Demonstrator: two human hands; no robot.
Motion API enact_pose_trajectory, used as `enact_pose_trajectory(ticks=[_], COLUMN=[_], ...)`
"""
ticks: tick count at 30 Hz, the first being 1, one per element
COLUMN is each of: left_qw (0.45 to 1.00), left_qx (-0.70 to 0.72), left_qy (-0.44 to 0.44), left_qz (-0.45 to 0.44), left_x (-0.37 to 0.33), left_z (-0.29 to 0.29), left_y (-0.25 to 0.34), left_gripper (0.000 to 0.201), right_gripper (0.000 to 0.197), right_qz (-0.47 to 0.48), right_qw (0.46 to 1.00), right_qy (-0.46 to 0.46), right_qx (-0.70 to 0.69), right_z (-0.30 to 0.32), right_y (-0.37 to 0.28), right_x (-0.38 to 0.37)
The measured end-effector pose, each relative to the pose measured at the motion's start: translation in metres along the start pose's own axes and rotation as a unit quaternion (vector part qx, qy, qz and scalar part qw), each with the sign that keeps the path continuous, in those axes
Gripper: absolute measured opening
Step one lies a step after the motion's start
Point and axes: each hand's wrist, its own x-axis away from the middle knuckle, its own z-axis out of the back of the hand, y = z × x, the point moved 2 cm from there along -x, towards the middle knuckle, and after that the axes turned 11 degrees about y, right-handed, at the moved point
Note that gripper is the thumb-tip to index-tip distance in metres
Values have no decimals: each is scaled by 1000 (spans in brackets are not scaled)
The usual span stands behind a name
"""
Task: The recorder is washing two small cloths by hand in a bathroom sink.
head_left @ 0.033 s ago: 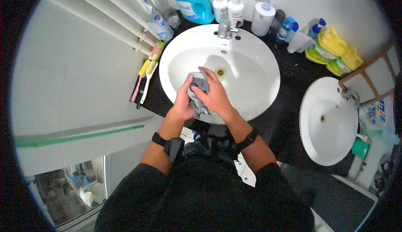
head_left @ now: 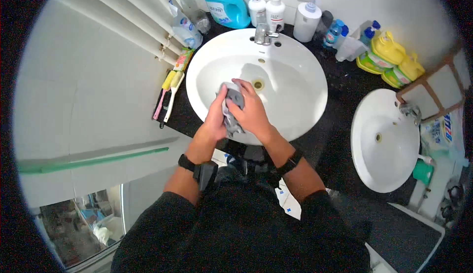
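Over the near left part of a white oval sink (head_left: 295, 100), both my hands grip a crumpled grey cloth (head_left: 233, 95) with darker patches. My left hand (head_left: 215, 115) wraps the cloth's left side, its thumb up along the edge. From the right, my right hand (head_left: 252, 109) presses its thumb into the cloth, fingers curled over the top. A loose end (head_left: 235, 126) of the cloth hangs between my palms. What kind of cloth it is I cannot tell. Beyond the hands are the drain (head_left: 257, 84) and a metal tap (head_left: 263, 35).
Behind the sink stand a blue detergent jug (head_left: 226, 6), white pump bottles (head_left: 275, 10) and a larger pump bottle (head_left: 306, 22). Yellow jugs (head_left: 389, 51) sit at the right. Two brushes (head_left: 172, 95) lie on the left counter. A second sink (head_left: 364, 149) is at the right.
The cloth is bunched a little differently between my hands, with its loose end slightly higher. Both hands keep their grip, and the whole view has shifted slightly.
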Motion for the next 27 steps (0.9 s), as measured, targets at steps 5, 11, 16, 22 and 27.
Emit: enact_pose_trajectory(ticks=[5,11,16,22,27], left_qw=[975,897,801,929,928], left_qx=[-140,-317,-425,-263,-62], left_qy=[46,68,52,-77,-351], left_qz=[-168,-301,-418,-247,109], left_x=[-41,-43,-59,-54,-25], left_z=[-6,-43,-43,-32,-38], left_y=[12,37,39,35,52], left_gripper=[54,54,56,55,49], right_gripper=[31,35,34,42,42], right_qz=[-142,-278,-339,-422,-366], right_qw=[965,870,800,745,794], right_qy=[221,398,470,397,364], right_qx=[0,-84,-158,-331,-322], right_z=[-15,-14,-14,-2,38], right_y=[-8,4,7,-21,-63], right_x=[-15,-44,-46,-50,-24])
